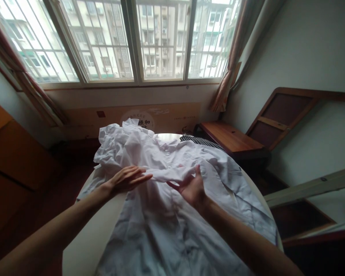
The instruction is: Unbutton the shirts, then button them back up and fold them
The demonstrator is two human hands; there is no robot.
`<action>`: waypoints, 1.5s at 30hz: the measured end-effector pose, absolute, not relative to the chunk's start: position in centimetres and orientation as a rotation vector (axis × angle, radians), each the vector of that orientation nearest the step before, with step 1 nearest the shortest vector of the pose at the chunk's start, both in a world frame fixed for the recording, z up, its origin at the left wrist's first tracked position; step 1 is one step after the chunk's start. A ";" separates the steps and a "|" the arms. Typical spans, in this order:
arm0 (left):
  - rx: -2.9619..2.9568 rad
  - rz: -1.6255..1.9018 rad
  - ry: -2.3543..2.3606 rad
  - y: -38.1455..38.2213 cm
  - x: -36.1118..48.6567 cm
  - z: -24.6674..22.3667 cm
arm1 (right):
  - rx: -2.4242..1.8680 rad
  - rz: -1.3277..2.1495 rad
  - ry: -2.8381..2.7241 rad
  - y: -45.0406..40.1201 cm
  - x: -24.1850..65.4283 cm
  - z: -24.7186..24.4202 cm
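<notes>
A white shirt lies spread over a round table, with a button strip running down its middle. The part nearer the window is bunched into ruffled folds. My right hand comes from the right and grips a raised fold of the cloth, thumb on top and fingers underneath. Across from it, my left hand rests on the left end of the same fold. Its fingers are stretched out and nearly flat, pointing right; its thumb is hidden.
The pale round table shows at the left. Black-and-white striped cloth lies at its far edge. Beyond stand a low wooden table and a printed cardboard panel below the barred window. A pale bar crosses at right.
</notes>
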State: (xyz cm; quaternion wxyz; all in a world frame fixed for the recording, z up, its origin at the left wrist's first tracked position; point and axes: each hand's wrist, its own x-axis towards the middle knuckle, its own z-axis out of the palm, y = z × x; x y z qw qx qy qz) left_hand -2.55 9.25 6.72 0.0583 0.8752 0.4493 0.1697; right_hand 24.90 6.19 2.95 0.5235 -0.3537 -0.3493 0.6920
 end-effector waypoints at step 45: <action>2.288 0.471 1.559 27.2 -0.3 17.1 | -1.199 1.667 -0.552 -5.4 35.2 5.9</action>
